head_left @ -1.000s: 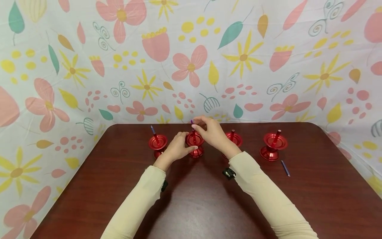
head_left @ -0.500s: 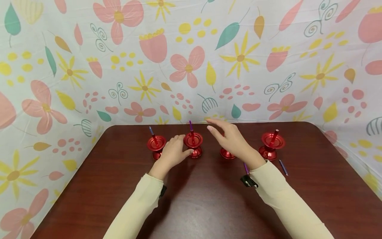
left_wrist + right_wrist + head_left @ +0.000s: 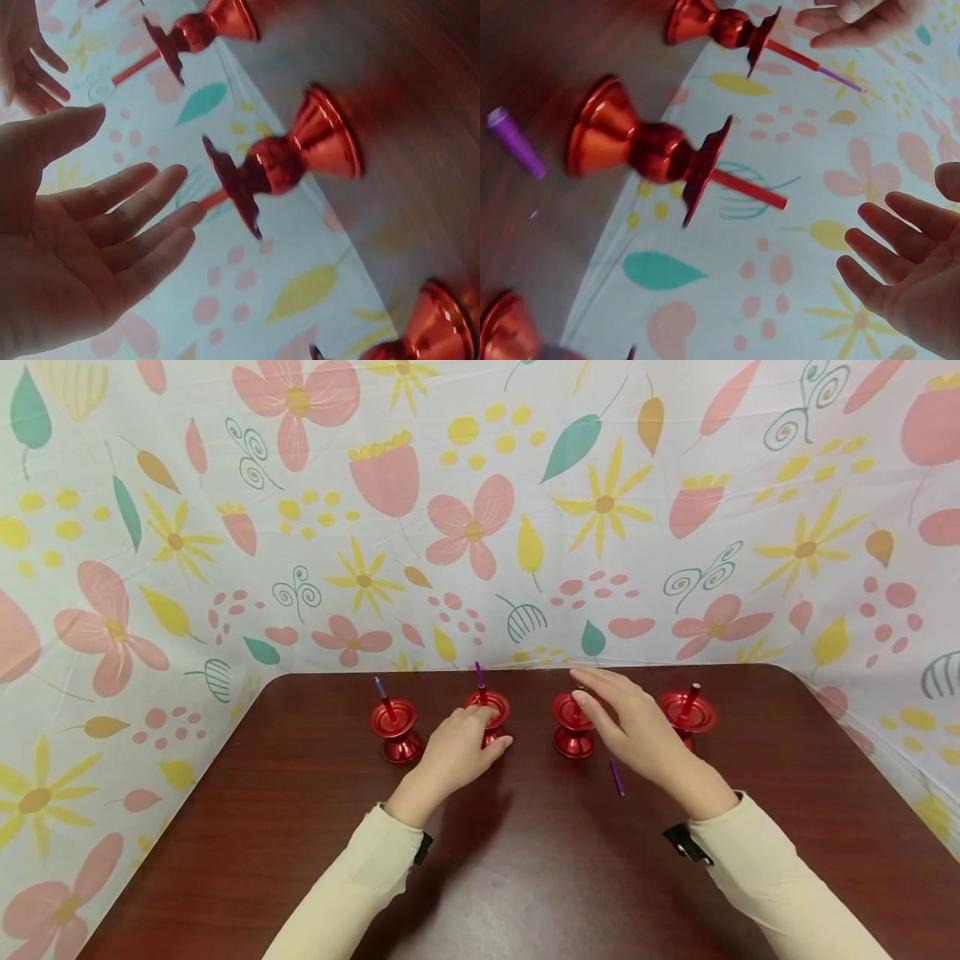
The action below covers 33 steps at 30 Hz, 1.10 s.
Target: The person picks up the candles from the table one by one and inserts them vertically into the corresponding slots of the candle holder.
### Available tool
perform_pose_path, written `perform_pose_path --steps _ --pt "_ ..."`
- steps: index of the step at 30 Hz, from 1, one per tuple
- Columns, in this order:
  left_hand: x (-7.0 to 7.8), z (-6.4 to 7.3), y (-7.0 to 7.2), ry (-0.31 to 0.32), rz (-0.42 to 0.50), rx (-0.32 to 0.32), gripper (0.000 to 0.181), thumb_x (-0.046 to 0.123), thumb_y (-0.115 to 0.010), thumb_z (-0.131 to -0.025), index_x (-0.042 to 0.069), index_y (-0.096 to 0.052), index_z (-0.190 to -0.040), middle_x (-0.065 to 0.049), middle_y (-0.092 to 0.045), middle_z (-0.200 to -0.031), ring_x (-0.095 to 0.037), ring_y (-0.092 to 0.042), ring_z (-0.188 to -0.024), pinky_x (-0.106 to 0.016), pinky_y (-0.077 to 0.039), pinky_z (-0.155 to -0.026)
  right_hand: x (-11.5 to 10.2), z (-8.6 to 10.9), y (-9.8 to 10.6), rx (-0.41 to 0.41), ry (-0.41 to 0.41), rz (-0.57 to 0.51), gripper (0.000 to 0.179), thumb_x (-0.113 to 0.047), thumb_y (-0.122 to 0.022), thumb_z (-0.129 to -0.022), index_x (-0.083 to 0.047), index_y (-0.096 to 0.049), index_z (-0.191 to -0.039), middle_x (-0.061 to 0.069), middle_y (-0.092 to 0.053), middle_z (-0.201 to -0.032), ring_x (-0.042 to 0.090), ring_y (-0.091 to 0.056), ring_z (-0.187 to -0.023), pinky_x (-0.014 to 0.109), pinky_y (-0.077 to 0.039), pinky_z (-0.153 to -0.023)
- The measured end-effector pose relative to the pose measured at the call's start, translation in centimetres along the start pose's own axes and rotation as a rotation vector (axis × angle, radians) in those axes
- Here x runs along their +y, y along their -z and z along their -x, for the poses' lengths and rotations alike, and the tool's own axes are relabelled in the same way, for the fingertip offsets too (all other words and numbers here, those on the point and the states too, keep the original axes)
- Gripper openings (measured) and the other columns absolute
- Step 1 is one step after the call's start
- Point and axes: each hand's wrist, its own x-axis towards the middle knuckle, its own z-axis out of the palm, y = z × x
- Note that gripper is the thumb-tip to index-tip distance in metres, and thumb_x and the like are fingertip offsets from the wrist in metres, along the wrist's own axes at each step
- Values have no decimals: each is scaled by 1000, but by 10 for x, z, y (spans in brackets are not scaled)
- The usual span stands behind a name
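My left hand [image 3: 459, 750] is held over the second red candle holder [image 3: 495, 703] from the left, fingers extended and covering part of it; whether they touch it I cannot tell. A slim purple candle [image 3: 480, 674] stands in that holder's upright red tube. Beside the third red candle holder [image 3: 573, 739] hovers my right hand [image 3: 643, 735], fingers loosely straight and holding nothing. In the right wrist view this holder's red tube [image 3: 750, 187] has no candle in it. Another purple candle [image 3: 617, 778] lies on the table just right of it, also seen in the right wrist view as a purple candle [image 3: 516, 142].
At the far left stands a red candle holder [image 3: 393, 720] with a blue candle [image 3: 380, 687] in its tube. The rightmost red candle holder [image 3: 693, 714] is partly behind my right hand. A flower-patterned cloth [image 3: 480, 568] hangs behind the dark wooden table [image 3: 315, 827].
My right hand has let go of the standing purple candle and moved right to the third holder. The left hand has shifted slightly right. The loose blue candle is now hidden by the right arm.
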Motion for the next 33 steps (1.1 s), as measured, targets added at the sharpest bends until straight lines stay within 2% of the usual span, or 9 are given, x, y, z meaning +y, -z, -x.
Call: perform_pose_path --steps 3,7,10,18,23,29,33 --pt "6 -3 -6 -27 40 12 41 28 -68 -90 2 -62 -121 -11 -65 -112 -26 -59 -105 -40 -50 -89 4 9 5 11 7 27 42 -14 -62 -93 -3 -56 -133 17 -56 -134 35 -47 -127 56 -37 -102" --pt "13 -8 -17 -29 83 15 42 27 -66 -92 3 -60 -125 -10 -65 -112 -23 -60 -106 -39 -51 -90 10 20 9 16 -3 54 42 -15 -63 -93 -3 -57 -133 17 -57 -133 36 -47 -127 56 -36 -102" --pt "17 -13 -25 -26 108 14 44 28 -64 -93 4 -57 -129 -9 -63 -116 -23 -58 -112 -40 -47 -96 15 29 11 -4 -32 66 43 -18 -63 -93 -4 -56 -134 18 -57 -133 37 -47 -127 58 -38 -100" --pt "25 -29 -43 -32 224 26 57 30 -66 -92 2 -48 -138 -10 -56 -128 -21 -52 -120 -32 -46 -97 28 50 13 -57 -68 124 44 -21 -62 -94 0 -56 -131 21 -57 -130 43 -48 -124 59 -39 -97" --pt "32 -40 -49 4 270 -11 64 33 -66 -91 3 -42 -143 -11 -50 -137 -22 -46 -127 -34 -42 -102 35 58 10 -92 -74 171 45 -21 -66 -92 2 -57 -128 23 -59 -125 45 -52 -119 60 -42 -94" --pt "39 -54 -56 52 275 -52 70 36 -66 -91 5 -36 -146 -12 -43 -144 -25 -41 -133 -38 -41 -104 42 62 1 -139 -71 225 46 -18 -68 -89 7 -58 -125 27 -60 -122 47 -55 -114 60 -43 -93" --pt "41 -61 -61 86 286 -71 72 36 -66 -91 4 -35 -147 -13 -41 -146 -26 -38 -135 -41 -39 -105 44 67 -6 -203 -110 267 47 -23 -67 -91 9 -58 -124 30 -59 -122 49 -54 -114 62 -41 -94"
